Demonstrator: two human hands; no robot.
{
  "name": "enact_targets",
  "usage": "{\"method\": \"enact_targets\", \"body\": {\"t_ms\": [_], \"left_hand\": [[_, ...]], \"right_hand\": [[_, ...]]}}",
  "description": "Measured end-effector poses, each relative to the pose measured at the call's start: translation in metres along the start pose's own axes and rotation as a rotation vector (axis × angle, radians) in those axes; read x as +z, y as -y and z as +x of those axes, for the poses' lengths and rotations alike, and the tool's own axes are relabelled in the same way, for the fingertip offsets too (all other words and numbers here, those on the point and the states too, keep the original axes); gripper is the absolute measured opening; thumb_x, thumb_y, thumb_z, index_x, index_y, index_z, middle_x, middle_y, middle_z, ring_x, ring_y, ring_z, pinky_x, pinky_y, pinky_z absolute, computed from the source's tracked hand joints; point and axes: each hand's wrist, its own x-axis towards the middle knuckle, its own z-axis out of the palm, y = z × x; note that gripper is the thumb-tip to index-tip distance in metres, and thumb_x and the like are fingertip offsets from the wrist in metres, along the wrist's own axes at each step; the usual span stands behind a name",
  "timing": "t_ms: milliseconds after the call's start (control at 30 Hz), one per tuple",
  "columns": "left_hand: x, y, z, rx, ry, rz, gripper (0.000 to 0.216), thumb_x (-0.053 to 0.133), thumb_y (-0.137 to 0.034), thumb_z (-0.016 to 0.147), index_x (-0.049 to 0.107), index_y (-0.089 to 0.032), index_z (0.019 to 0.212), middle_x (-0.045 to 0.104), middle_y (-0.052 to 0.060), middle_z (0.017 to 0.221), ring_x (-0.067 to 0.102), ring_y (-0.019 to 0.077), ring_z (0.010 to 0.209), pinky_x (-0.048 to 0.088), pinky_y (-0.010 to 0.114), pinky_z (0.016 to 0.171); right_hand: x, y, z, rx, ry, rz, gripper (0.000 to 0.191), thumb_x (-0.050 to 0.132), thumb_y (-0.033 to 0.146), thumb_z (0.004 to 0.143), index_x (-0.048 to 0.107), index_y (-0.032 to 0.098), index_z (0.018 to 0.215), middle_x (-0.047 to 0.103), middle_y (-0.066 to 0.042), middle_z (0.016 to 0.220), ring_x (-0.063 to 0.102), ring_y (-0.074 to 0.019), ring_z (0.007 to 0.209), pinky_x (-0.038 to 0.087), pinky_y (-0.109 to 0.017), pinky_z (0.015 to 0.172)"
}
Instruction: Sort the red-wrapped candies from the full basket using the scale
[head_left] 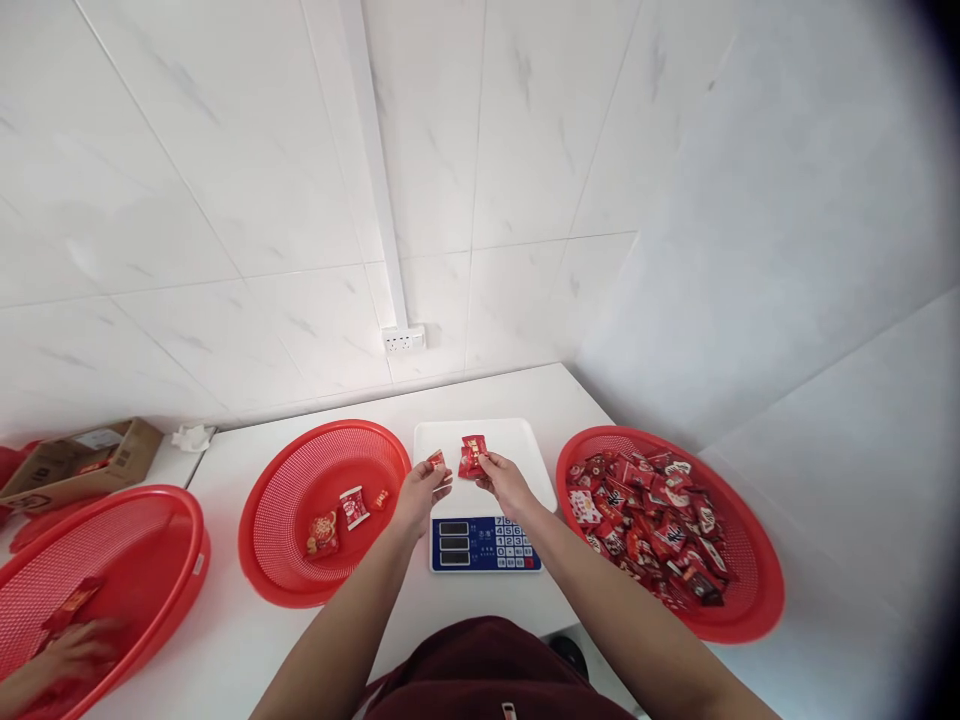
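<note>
Maroon clothing [480, 670] fills the bottom centre, above it both hands over the white scale [517, 440] on a white table [232, 640] against marble-tiled walls, left hand [420, 497] pinching a small red candy [436, 460], right hand [504, 480] pinching a red packet [471, 455].

A white table [495, 395] is set into the corner of a tiled room. On it, three red mesh baskets are placed: one at the far left [161, 520], one left of centre [281, 475], and one at the right [757, 590]. Between the latter two, a white weighing scale [517, 435] with a blue keypad panel is placed. A cardboard box [82, 465] and a crumpled white tissue [193, 436] are seen near the wall.
</note>
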Motion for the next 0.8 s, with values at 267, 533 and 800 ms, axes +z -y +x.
{"method": "enact_targets", "body": {"t_ms": [267,533,800], "left_hand": [[-0.050,-0.031,0.004,0.115,-0.237,-0.155,0.005,0.061,-0.022,0.078,0.059,-0.018,0.077,0.061,-0.001,0.075,0.059,0.0061,0.066,0.049,0.020,0.072],[-0.067,-0.028,0.005,0.013,-0.389,-0.200,0.018,0.041,-0.030,0.091,0.057,-0.020,0.090,0.065,0.007,0.092,0.064,0.0124,0.082,0.053,0.027,0.077],[-0.011,0.003,-0.004,-0.139,0.072,-0.079,0.014,0.061,-0.026,0.080,0.062,-0.013,0.085,0.067,0.008,0.086,0.064,0.0137,0.076,0.052,0.028,0.076]], "right_hand": [[-0.027,-0.001,0.011,0.071,-0.132,0.118,0.012,0.058,0.031,0.080,0.060,0.019,0.081,0.070,-0.007,0.086,0.064,-0.0146,0.068,0.049,-0.024,0.056],[-0.015,-0.005,0.003,0.204,0.008,0.151,0.006,0.058,0.023,0.081,0.061,0.018,0.083,0.069,-0.005,0.078,0.062,-0.0107,0.061,0.048,-0.021,0.057],[0.010,-0.009,0.004,-0.052,0.257,-0.601,0.028,0.048,0.039,0.086,0.063,0.016,0.081,0.068,-0.007,0.079,0.062,-0.0165,0.071,0.048,-0.029,0.067]]}}
